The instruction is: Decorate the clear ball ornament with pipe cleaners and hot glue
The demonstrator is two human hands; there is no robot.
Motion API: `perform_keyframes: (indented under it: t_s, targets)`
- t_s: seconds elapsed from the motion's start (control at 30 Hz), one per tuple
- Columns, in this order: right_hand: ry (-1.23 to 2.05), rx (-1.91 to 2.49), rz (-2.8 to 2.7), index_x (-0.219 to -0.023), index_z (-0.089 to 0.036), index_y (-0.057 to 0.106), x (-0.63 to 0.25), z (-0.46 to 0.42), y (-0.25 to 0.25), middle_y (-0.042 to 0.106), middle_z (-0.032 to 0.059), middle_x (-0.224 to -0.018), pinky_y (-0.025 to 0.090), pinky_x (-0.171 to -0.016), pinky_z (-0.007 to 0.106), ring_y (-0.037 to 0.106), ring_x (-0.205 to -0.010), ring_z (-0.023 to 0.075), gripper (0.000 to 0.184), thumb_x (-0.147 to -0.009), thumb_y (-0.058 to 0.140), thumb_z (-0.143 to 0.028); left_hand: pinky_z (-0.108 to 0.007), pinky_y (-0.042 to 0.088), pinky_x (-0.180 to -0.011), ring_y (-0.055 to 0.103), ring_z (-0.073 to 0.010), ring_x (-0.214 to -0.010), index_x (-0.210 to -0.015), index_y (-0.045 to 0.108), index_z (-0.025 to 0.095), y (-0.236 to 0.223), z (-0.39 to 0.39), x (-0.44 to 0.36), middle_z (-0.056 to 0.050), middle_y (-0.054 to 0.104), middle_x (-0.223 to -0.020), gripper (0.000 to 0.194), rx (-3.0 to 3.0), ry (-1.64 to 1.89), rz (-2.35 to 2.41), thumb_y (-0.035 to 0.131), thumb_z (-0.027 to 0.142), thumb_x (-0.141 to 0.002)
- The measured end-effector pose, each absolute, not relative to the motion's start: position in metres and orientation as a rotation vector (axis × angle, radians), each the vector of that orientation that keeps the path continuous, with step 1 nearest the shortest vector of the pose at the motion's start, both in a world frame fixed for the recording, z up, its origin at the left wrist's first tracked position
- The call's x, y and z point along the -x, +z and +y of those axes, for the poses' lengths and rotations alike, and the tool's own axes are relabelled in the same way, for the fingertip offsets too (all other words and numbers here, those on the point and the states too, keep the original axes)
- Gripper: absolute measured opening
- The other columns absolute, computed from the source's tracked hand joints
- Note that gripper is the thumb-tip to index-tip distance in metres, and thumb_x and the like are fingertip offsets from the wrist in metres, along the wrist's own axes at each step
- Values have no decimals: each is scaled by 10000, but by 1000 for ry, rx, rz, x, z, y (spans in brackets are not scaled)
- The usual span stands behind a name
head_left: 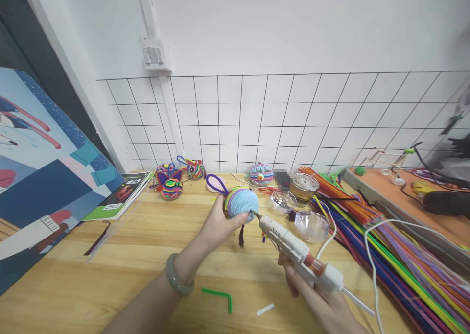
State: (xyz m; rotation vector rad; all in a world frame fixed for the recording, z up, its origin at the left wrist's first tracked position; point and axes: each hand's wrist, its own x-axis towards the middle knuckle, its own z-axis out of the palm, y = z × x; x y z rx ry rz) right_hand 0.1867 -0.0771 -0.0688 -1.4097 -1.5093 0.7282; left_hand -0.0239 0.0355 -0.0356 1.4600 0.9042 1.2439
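My left hand (pixel 218 226) is closed around a ball-shaped ornament (pixel 243 202) wound with light blue, purple and yellow fuzzy strands. A purple loop (pixel 216 183) sticks up from its left side, and a dark tassel (pixel 241 237) hangs underneath. In my right hand (pixel 308 285) is a white hot glue gun (pixel 286 238), gripped by its handle. Its metal nozzle points up and left, close to the ornament's blue face; whether it touches I cannot tell. A clear glue stick (pixel 359 301) protrudes from the gun's rear.
Finished-looking coiled ornaments (pixel 171 184) stand near the wall. Clear plastic half shells (pixel 312 225) and a roll of tape (pixel 304 187) lie to the right. Bundled colourful pipe cleaners (pixel 396 255) fill the right side, crossed by a white cord (pixel 372 265). A bent green piece (pixel 220 293) lies in front.
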Motion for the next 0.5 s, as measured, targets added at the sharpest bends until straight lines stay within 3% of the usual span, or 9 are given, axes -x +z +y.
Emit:
perform_keyframes:
  t_s: [0.5]
  targets:
    - [741,1346,-1614,-1017,-231,689,-189,-80,-57,589,11,-617,542,-664,289,597,-629,200,364,-849,555,-525,-411,437,-1004,567,-274,-1159,-1206,486,156,-29,39,27,-125,603,-1245,623,-1335,1240,882,750,376,-686]
